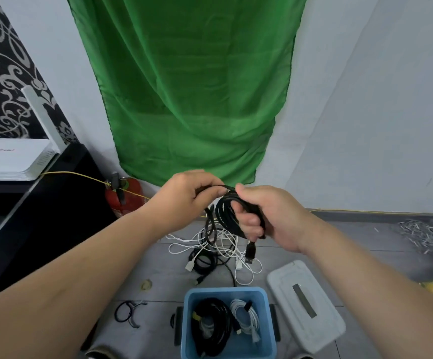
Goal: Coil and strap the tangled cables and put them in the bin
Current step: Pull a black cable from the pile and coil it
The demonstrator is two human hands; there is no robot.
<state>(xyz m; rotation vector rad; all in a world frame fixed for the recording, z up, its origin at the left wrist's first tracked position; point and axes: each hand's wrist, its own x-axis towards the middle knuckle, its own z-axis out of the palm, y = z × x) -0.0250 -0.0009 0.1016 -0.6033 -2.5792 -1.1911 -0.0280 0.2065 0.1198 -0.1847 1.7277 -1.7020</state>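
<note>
From over the person's shoulders, both bare arms reach out above the grey floor. The right hand [269, 216] has its fingers curled through a coil of black cable [224, 211] and grips it, the loops bunched against the palm and held up off the floor. The left hand [189, 193] is closed too, with thumb and fingertips pinching a strand of the same cable at the top of the coil, just beside the right thumb. A USB plug [250, 252] hangs from the bottom of the coil, under the right hand.

On the floor below the hands lies a tangle of cables [210, 248], thin white ones looped over thicker black ones. Nearer the person stands the blue bin [186, 332], open, with a black coil [212, 325] on its left side and a strapped white coil [245, 317] on its right. The pale lid [306, 304] lies flat on the floor just right of the bin. Left of the bin are some dark loops [127, 312]; I cannot tell what they are.

A green cloth [192, 86] hangs on the wall behind. A red cylinder [124, 198] stands at its lower left corner, with a yellow wire [80, 174] running across it. On the far left, a white router [13, 159] sits on a black cabinet [41, 216].
</note>
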